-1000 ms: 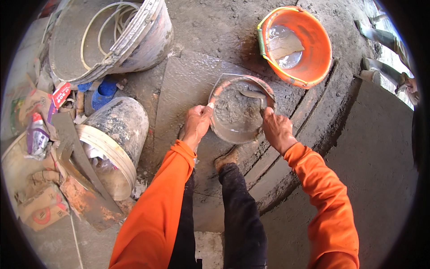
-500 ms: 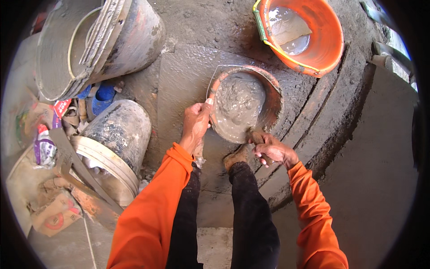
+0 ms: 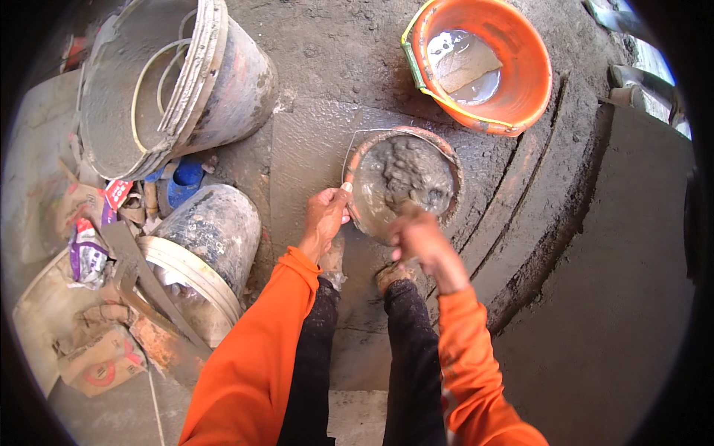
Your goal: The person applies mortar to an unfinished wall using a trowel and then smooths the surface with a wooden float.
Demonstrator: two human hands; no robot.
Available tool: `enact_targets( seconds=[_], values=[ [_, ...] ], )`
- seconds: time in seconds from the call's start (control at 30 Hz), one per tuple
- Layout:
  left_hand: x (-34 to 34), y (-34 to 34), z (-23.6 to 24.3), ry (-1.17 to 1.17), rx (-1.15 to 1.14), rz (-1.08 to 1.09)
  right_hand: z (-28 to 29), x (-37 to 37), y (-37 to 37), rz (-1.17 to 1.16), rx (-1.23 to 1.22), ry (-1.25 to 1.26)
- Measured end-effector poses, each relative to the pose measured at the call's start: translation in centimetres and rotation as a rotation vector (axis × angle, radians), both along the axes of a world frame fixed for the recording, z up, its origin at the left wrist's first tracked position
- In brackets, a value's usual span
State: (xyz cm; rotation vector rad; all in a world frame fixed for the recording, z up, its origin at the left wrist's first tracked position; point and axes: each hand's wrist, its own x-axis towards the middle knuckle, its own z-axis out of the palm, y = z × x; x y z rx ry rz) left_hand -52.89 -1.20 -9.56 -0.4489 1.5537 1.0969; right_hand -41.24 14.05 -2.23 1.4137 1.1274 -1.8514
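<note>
In front of my feet stands a small orange bucket (image 3: 357, 165) with a thin wire handle and grey wet mortar (image 3: 416, 177) in it. My left hand (image 3: 324, 221) pinches the bucket's left rim, thumb on top. At the near right side, my right hand (image 3: 427, 245) is closed round the short wooden handle of a trowel (image 3: 406, 211), blurred by motion. The trowel's working end is hidden by the hand and the mortar. The mortar is heaped toward the far right, with a smoother, wetter patch at the left.
A larger orange bucket (image 3: 534, 70) with watery contents stands at the far right. Mortar-stained buckets, one upper left (image 3: 242, 82) and one tipped (image 3: 219, 227), lie left beside a blue container (image 3: 184, 182) and torn bags (image 3: 89, 256). Smooth grey mortar surface (image 3: 610, 297) spreads right, past a ridged edge.
My right hand has swung left and toward the bucket's near rim with the trowel. The mortar has been pushed into a heap toward the far side. My left hand keeps its grip on the rim.
</note>
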Motion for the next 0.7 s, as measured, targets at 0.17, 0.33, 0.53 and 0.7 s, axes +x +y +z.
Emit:
enact_targets(
  seconds=[0.17, 0.33, 0.53, 0.7],
  values=[
    [0.2, 1.4, 0.5, 0.02, -0.022, 0.065, 1.0, 2.2, -1.3, 1.24, 0.539, -0.025],
    [0.2, -0.7, 0.7, 0.058, -0.063, 0.094, 5.9, -3.1, 3.4, 1.499, 0.759, -0.078],
    [0.3, 0.5, 0.5, 0.07, -0.04, 0.017, 3.5, -0.2, 3.3, 1.624, 0.592, -0.083],
    [0.1, -0.4, 0.4, 0.145, -0.082, -0.015, 6.0, -4.1, 5.0, 1.44, 0.657, -0.119]
  ],
)
